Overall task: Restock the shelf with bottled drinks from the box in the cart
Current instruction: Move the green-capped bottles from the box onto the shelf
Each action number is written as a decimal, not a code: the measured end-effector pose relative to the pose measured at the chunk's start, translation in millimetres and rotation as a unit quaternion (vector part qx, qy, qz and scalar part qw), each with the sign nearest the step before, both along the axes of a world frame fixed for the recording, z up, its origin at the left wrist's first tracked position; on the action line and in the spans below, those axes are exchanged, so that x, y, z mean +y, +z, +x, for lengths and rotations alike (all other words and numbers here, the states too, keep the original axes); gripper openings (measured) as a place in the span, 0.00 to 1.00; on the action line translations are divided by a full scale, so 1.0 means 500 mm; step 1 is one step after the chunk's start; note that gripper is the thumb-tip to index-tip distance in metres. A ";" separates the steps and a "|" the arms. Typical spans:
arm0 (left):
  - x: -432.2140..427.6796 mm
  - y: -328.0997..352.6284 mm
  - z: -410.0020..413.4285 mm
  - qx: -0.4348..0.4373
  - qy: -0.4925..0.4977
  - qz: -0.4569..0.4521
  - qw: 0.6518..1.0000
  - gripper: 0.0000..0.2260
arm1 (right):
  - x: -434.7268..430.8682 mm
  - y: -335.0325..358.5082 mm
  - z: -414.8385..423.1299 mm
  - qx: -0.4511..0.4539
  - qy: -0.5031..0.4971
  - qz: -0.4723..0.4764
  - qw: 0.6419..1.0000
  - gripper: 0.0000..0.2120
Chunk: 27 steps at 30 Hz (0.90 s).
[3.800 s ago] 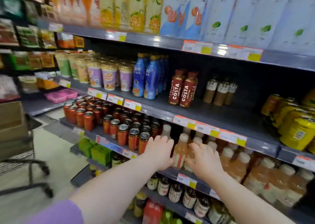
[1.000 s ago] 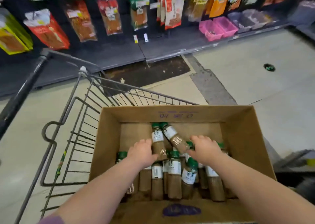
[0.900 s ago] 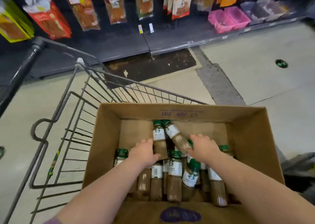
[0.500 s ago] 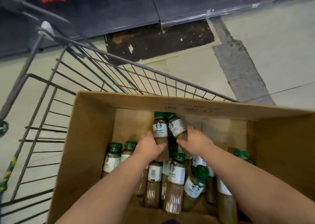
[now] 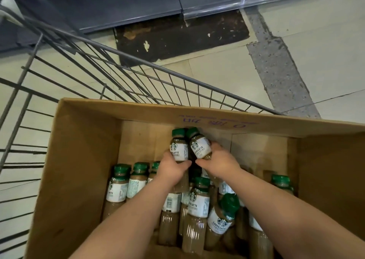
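Gripping fresh pair at frame centre: your left hand (image 5: 173,170) is curling fingers round upright bottle (image 5: 178,150), right hand (image 5: 219,164) clamping tilted bottle (image 5: 200,147). Seconds ago you were reaching into shelf; now you are reloading from box (image 5: 79,160) in cart (image 5: 138,77), remaining bottles (image 5: 198,203) crowding lower frame.

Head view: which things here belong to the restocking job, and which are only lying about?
Job: left hand gripping left caffe latte bottle; right hand gripping right caffe latte bottle; remaining bottles; cardboard box; wire cart.
Just there: dark floor patch; grey floor strip; bottom shelf ledge.
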<state>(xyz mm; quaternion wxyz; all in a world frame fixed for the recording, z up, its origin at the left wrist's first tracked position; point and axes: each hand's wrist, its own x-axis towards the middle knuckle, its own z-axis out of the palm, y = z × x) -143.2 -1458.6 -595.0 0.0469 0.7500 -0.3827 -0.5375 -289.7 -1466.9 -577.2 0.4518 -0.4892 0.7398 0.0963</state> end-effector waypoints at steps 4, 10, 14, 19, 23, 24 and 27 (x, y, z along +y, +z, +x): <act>0.024 0.032 0.016 -0.017 -0.023 0.005 1.000 0.24 | 0.020 0.034 -0.015 0.021 0.047 -0.006 0.999 0.29; 0.057 0.101 0.043 -0.012 -0.035 0.000 0.999 0.23 | 0.062 0.107 -0.011 0.014 0.010 -0.016 1.000 0.26; 0.063 0.161 0.055 -0.003 -0.048 -0.025 0.999 0.23 | 0.094 0.159 0.002 -0.005 -0.056 -0.038 0.998 0.26; 0.062 0.248 0.063 0.033 -0.084 -0.088 0.992 0.17 | 0.131 0.241 0.018 -0.016 -0.145 -0.083 0.986 0.23; 0.074 0.304 0.056 0.058 -0.127 -0.124 0.982 0.17 | 0.175 0.304 0.021 -0.027 -0.235 -0.127 0.963 0.23; 0.078 0.312 0.051 0.065 -0.140 -0.130 0.979 0.17 | 0.189 0.318 0.020 -0.026 -0.249 -0.139 0.958 0.23; 0.092 0.333 0.030 0.081 -0.187 -0.152 0.967 0.18 | 0.236 0.354 0.014 -0.027 -0.305 -0.176 0.936 0.23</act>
